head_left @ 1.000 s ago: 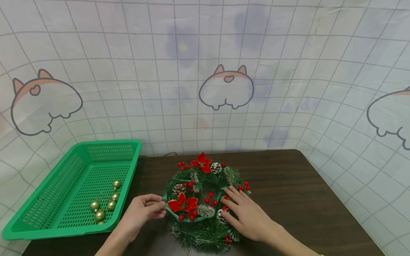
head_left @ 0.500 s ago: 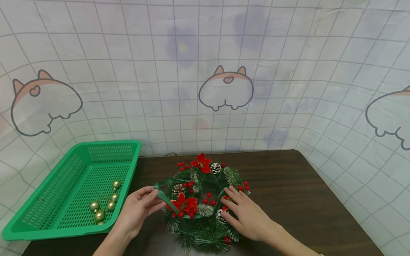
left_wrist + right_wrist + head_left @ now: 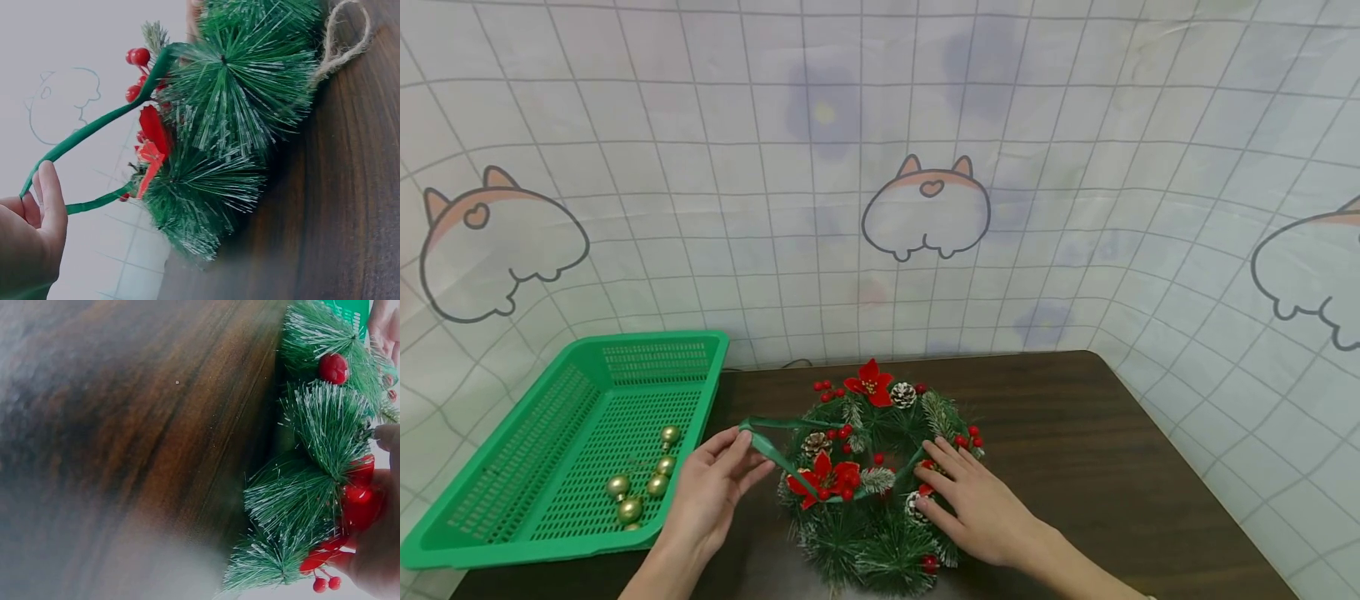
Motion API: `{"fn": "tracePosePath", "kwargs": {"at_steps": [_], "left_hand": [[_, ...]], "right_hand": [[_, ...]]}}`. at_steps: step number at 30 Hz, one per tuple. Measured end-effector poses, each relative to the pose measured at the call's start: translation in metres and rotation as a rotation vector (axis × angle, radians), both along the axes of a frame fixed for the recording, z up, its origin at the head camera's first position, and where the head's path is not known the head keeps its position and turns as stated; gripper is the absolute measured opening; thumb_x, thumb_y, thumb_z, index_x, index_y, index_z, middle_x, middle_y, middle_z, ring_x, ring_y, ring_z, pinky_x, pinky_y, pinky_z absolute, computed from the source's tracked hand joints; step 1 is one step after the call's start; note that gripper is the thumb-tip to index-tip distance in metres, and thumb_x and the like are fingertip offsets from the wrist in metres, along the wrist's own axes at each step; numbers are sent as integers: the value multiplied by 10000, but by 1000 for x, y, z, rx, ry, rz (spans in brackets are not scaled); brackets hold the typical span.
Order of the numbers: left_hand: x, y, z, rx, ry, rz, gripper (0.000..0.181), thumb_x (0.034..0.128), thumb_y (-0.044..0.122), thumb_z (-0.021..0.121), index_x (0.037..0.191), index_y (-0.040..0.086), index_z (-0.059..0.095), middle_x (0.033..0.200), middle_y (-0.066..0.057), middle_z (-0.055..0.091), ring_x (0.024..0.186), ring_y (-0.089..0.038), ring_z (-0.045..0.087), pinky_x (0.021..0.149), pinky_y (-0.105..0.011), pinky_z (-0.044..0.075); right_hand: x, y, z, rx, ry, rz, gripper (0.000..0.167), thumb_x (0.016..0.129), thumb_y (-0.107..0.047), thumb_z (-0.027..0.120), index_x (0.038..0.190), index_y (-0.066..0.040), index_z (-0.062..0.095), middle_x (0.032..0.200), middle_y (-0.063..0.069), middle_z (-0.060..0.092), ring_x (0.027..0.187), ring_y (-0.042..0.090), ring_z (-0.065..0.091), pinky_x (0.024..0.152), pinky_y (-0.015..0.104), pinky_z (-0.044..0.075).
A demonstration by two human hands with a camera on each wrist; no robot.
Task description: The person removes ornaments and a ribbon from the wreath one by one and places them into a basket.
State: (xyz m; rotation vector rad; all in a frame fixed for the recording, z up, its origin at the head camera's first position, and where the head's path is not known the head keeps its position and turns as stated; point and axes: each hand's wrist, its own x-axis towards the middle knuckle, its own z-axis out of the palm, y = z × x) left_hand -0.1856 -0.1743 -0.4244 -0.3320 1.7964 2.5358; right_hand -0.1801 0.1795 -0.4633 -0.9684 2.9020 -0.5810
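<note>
A green Christmas wreath (image 3: pixel 898 542) lies on the dark wooden table, dressed with red poinsettias (image 3: pixel 872 383), red berries and pinecones (image 3: pixel 903 394). Between thumb and fingertips my left hand (image 3: pixel 707 496) pinches a green ribbon (image 3: pixel 767 450), pulled out past the wreath's left side. The ribbon (image 3: pixel 87 130) forms a bent loop running from the pinch to the wreath in the left wrist view. My right hand (image 3: pixel 977 508) rests with extended fingers on the wreath's right side, over a poinsettia and beside a snowy pinecone. It partly covers that flower.
At the left stands a green plastic basket (image 3: pixel 512 546) with several gold ball ornaments (image 3: pixel 630 510) in it. A twine loop (image 3: pixel 359 44) sticks out from the wreath's edge. Behind the table (image 3: pixel 1097 467) hangs a white gridded cloth (image 3: pixel 760 208) with cartoon prints.
My left hand has drawn the ribbon leftward and slightly up, away from the wreath, so it stretches into a wider loop. My right hand has stayed on the wreath.
</note>
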Motion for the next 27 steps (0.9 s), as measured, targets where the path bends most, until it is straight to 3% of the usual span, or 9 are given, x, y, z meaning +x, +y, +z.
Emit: {"fn": "tracePosePath", "kwargs": {"at_steps": [10, 13, 19, 27], "left_hand": [[5, -11, 12, 50, -1, 13, 246, 1089, 146, 538, 1280, -7, 510, 936, 3, 674, 857, -118, 690, 952, -379, 562], [6, -17, 16, 72, 10, 11, 211, 1073, 175, 574, 1229, 34, 566, 925, 9, 685, 848, -109, 689, 939, -367, 569], [7, -35, 26, 137, 62, 28, 87, 1028, 185, 652, 1062, 121, 701, 906, 4, 703, 821, -119, 691, 898, -347, 586], [8, -63, 41, 261, 132, 66, 100, 1017, 112, 656, 1099, 98, 711, 1038, 5, 646, 851, -150, 685, 885, -326, 588]], "right_hand": [[1, -1, 1, -7, -12, -9, 614, 1096, -534, 391, 1477, -88, 571, 1668, 161, 237, 1535, 328, 200, 1209, 558, 226], [1, -1, 1, -8, -2, -11, 612, 1096, -532, 395, 1471, -85, 577, 1666, 168, 235, 1534, 325, 206, 1207, 560, 230], [1, -1, 2, -2, 10, -22, 622, 1092, -546, 390, 1466, -89, 582, 1664, 169, 243, 1536, 310, 205, 1209, 557, 227], [1, -1, 2, -3, 4, -18, 621, 1093, -542, 392, 1466, -83, 582, 1658, 167, 264, 1533, 326, 212, 1210, 559, 223]]}}
